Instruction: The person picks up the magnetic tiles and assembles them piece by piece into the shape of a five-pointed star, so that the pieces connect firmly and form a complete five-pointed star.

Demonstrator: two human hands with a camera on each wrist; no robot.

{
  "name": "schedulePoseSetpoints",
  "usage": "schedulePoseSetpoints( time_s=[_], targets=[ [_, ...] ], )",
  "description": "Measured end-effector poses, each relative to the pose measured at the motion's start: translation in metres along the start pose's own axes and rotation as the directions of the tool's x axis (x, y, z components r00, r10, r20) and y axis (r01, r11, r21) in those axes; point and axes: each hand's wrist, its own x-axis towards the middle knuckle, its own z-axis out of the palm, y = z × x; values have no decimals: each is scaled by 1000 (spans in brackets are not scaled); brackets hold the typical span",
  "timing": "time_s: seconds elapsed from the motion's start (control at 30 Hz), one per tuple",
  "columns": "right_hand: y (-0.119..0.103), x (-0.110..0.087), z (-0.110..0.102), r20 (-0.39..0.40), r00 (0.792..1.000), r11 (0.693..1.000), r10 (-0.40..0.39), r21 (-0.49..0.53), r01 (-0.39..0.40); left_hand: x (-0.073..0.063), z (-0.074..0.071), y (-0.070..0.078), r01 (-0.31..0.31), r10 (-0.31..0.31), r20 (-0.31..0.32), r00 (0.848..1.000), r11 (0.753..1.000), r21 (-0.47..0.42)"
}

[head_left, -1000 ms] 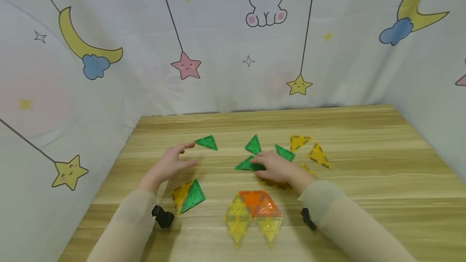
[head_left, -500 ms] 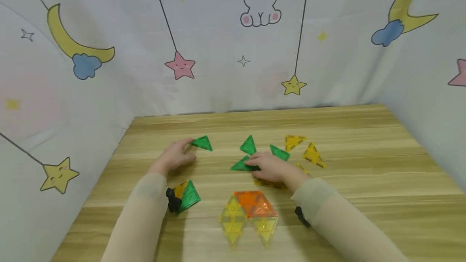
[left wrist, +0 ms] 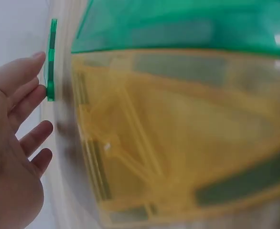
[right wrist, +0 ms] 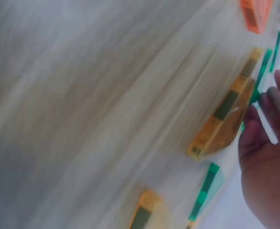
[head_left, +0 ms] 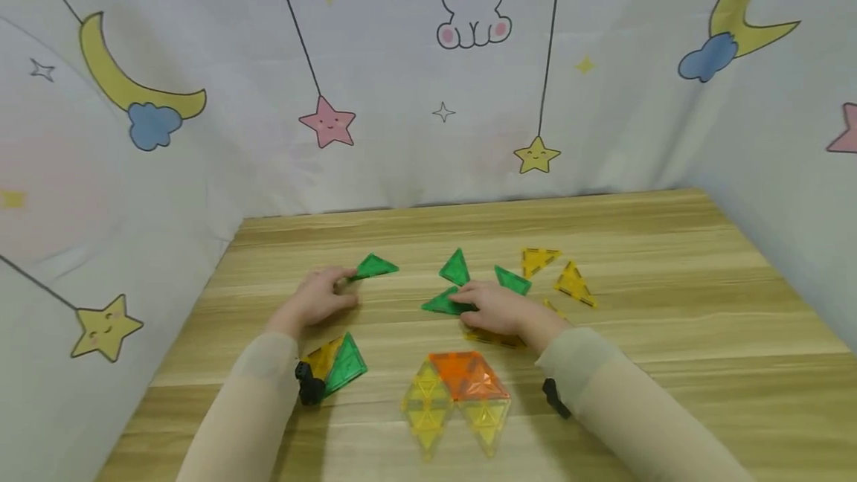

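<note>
Fingertips of my left hand (head_left: pixel 321 297) touch the near-left corner of a green triangular magnetic tile (head_left: pixel 376 266), its thumb held apart. The left wrist view shows this tile edge-on, a thin green strip (left wrist: pixel 51 62) at the fingertips. My right hand (head_left: pixel 498 307) rests over another green triangular tile (head_left: pixel 438 303), its fingers covering the tile's right part. Beyond that hand lie two more green triangles, one upper left (head_left: pixel 455 266) and one upper right (head_left: pixel 512 280). Partly beneath the right hand's wrist is an amber triangle (head_left: pixel 495 338).
Near the front lies a flat figure of orange tiles (head_left: pixel 458 370) and yellow tiles (head_left: pixel 428 407). An amber triangle (head_left: pixel 323 357) and a green triangle (head_left: pixel 348 367) lie side by side by my left wrist. Amber triangles (head_left: pixel 574 285) are scattered at right. A printed curtain (head_left: pixel 402 169) borders the table.
My left hand has reached the far-left green tile and turned it, its right end swinging away from me. The right hand stays over its green tile. The head view has shifted slightly.
</note>
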Motion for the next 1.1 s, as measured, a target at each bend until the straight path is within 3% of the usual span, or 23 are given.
schedulePoseSetpoints(
  time_s=[0.13,0.3,0.57,0.73,0.93,1.1],
  targets=[
    [-1,2,2,-22,1000,995,18,103,-16,-9,3,1,-23,27,31,999,994,-107],
    [-1,2,2,-62,998,980,28,199,-15,-13,4,2,7,8,71,997,979,-206],
    [-1,6,4,-36,999,995,-13,94,16,-13,3,-1,-66,64,-19,998,992,-111],
    [-3,8,7,-44,998,981,48,188,-39,-15,5,1,-55,56,6,998,992,-117],
    [-13,11,10,7,994,907,108,408,-101,-21,7,8,-14,18,31,999,988,-153],
    [-18,14,9,10,995,920,100,381,-96,-22,11,7,-2,7,24,1000,974,-225]
  ],
)
